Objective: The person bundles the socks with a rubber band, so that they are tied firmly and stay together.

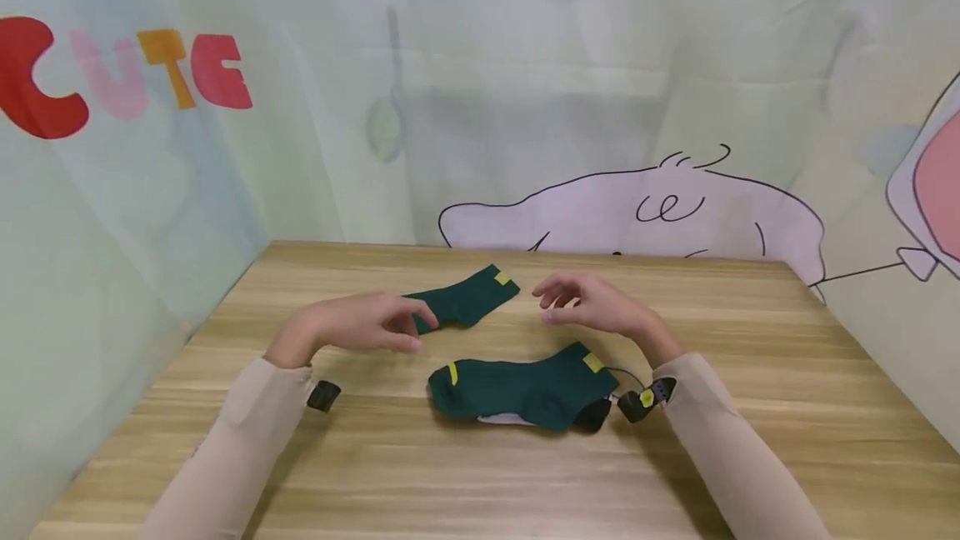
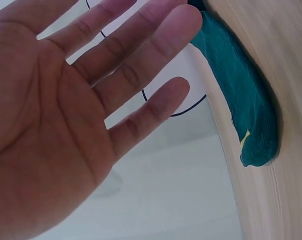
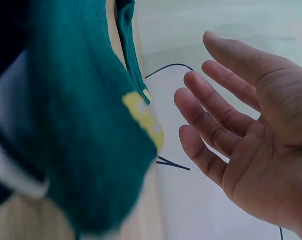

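Two dark green socks lie flat on the wooden table. My left hand (image 1: 348, 323) hovers by the far sock (image 1: 468, 298) and overlaps its toe end in the head view. In the left wrist view its fingers are extended and slightly spread, with the far sock (image 2: 240, 90) beyond them. My right hand (image 1: 592, 305) hangs in the air to the right of that sock's cuff, fingers loosely bent and holding nothing. Closer to me, the near sock (image 1: 517, 390), with yellow at toe and cuff, rests on a black piece (image 1: 594, 415) and a pale piece (image 1: 506, 419), both mostly hidden beneath it.
The wooden table (image 1: 360, 473) ends at a printed fabric backdrop (image 1: 525, 123) behind, which also rises at both sides. Dark wrist cameras are strapped on both sleeves; the right camera (image 1: 636, 405) sits close to the near sock's cuff.
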Demonstrator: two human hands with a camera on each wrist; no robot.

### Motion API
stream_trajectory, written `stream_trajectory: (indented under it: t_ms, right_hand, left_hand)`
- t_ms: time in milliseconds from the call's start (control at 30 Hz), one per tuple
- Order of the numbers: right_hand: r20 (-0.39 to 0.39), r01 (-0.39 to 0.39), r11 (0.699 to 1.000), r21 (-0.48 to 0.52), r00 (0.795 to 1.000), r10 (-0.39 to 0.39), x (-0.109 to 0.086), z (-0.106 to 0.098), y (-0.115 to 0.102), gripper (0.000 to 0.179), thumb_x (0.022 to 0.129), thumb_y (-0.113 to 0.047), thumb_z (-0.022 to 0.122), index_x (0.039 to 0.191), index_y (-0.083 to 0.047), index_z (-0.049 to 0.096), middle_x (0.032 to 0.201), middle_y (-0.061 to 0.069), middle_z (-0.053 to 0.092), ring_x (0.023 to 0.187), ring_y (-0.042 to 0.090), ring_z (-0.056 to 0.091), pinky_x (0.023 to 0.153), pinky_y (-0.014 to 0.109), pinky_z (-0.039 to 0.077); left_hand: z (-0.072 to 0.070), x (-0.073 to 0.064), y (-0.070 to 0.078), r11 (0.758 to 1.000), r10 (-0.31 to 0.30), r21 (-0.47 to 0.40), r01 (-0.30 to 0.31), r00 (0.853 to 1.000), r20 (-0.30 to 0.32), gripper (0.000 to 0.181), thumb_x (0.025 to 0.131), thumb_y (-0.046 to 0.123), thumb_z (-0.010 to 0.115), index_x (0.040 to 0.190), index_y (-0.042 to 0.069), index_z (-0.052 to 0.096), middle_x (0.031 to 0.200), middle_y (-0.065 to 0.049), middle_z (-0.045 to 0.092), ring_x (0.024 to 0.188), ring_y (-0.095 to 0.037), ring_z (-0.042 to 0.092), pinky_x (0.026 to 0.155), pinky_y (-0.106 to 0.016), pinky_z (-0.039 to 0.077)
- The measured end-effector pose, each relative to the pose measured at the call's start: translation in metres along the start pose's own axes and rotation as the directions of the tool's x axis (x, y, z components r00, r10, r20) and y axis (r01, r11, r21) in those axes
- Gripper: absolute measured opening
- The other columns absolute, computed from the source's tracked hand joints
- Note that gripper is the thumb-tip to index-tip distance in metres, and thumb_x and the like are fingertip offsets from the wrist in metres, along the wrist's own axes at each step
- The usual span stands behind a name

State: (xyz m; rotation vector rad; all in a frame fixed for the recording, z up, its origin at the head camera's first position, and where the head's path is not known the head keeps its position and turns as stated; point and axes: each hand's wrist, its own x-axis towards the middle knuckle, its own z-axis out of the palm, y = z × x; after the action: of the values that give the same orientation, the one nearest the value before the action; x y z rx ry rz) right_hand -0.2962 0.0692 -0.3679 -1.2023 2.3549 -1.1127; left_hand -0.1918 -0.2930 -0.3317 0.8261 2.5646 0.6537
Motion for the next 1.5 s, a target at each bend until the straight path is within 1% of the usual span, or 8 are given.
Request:
stream_trajectory:
  t_ms: [267, 433, 633, 867, 1000, 1167, 1267, 1500]
  right_hand:
    - [-0.048, -0.051, 0.999, -0.007, 0.998, 0.050, 0.017, 0.005, -0.003, 0.039, 0.094, -0.020, 0.072, 0.126, -0.001, 0.063, 0.104, 0.006, 0.067, 0.097, 0.022, 0.062, 0.081, 0.037, 0.051]
    - [-0.086, -0.093, 0.996, -0.009, 0.992, 0.092, 0.027, 0.010, -0.005, 0.036, 0.093, -0.017, 0.073, 0.123, 0.001, 0.064, 0.101, 0.007, 0.067, 0.092, 0.024, 0.064, 0.077, 0.034, 0.052]
    - [-0.100, -0.137, 0.991, -0.007, 0.986, 0.135, 0.036, 0.016, -0.005, 0.033, 0.094, -0.016, 0.071, 0.121, 0.002, 0.064, 0.100, 0.008, 0.066, 0.090, 0.025, 0.063, 0.076, 0.033, 0.052]
    - [-0.095, -0.151, 0.989, 0.004, 0.984, 0.151, 0.052, 0.015, -0.008, 0.032, 0.095, -0.013, 0.070, 0.121, 0.005, 0.063, 0.101, 0.012, 0.067, 0.091, 0.024, 0.064, 0.077, 0.034, 0.052]
    - [-0.093, -0.198, 0.980, -0.024, 0.976, 0.195, 0.059, 0.010, -0.010, 0.031, 0.095, -0.014, 0.070, 0.121, 0.003, 0.064, 0.105, 0.013, 0.067, 0.093, 0.025, 0.064, 0.079, 0.036, 0.053]
    - [-0.100, -0.276, 0.960, -0.050, 0.958, 0.270, 0.064, 0.003, -0.014, 0.032, 0.096, -0.017, 0.069, 0.122, 0.001, 0.063, 0.111, 0.015, 0.066, 0.096, 0.027, 0.064, 0.082, 0.039, 0.053]
    - [-0.114, -0.306, 0.951, -0.047, 0.947, 0.299, 0.068, 0.001, -0.015, 0.033, 0.096, -0.017, 0.068, 0.123, 0.001, 0.063, 0.111, 0.016, 0.067, 0.096, 0.028, 0.065, 0.081, 0.039, 0.053]
    - [-0.129, -0.337, 0.942, -0.009, 0.934, 0.333, 0.077, 0.005, -0.008, 0.034, 0.095, -0.015, 0.069, 0.124, 0.003, 0.062, 0.111, 0.016, 0.068, 0.094, 0.027, 0.066, 0.082, 0.037, 0.053]
  left_hand:
    - [-0.002, -0.001, -0.003, 1.000, -0.011, 0.018, 0.012, 1.000, -0.026, 0.039, 0.100, 0.028, 0.064, 0.134, 0.010, 0.057, 0.103, 0.006, 0.069, 0.094, -0.011, 0.064, 0.088, -0.037, 0.050]
    - [-0.004, -0.003, -0.010, 1.000, -0.012, 0.010, 0.012, 0.999, -0.051, 0.038, 0.099, 0.025, 0.064, 0.132, 0.006, 0.058, 0.103, 0.003, 0.070, 0.093, -0.012, 0.064, 0.085, -0.036, 0.050]
    - [-0.005, -0.003, -0.015, 1.000, -0.013, -0.006, 0.013, 0.999, -0.047, 0.038, 0.100, 0.024, 0.064, 0.131, 0.005, 0.058, 0.103, 0.002, 0.070, 0.090, -0.012, 0.063, 0.081, -0.034, 0.050]
    - [-0.007, -0.007, -0.018, 0.998, -0.055, 0.024, 0.057, 0.997, -0.062, 0.038, 0.099, 0.026, 0.064, 0.131, 0.005, 0.058, 0.104, 0.000, 0.069, 0.090, -0.012, 0.063, 0.082, -0.034, 0.050]
    - [-0.008, -0.009, -0.019, 0.995, -0.083, 0.046, 0.087, 0.993, -0.082, 0.038, 0.100, 0.026, 0.064, 0.131, 0.004, 0.058, 0.106, -0.002, 0.068, 0.091, -0.015, 0.063, 0.084, -0.037, 0.050]
    - [-0.010, -0.013, -0.023, 0.989, -0.122, 0.064, 0.130, 0.985, -0.120, 0.038, 0.100, 0.026, 0.063, 0.131, 0.005, 0.058, 0.111, -0.005, 0.068, 0.098, -0.020, 0.064, 0.089, -0.044, 0.050]
    - [-0.012, -0.015, -0.025, 0.989, -0.127, 0.064, 0.136, 0.984, -0.129, 0.038, 0.100, 0.026, 0.063, 0.130, 0.004, 0.058, 0.112, -0.007, 0.067, 0.100, -0.022, 0.063, 0.089, -0.045, 0.050]
    - [-0.013, -0.020, -0.033, 0.986, -0.151, 0.047, 0.158, 0.981, -0.123, 0.038, 0.100, 0.025, 0.063, 0.129, 0.001, 0.057, 0.124, -0.021, 0.063, 0.108, -0.034, 0.064, 0.093, -0.051, 0.049]
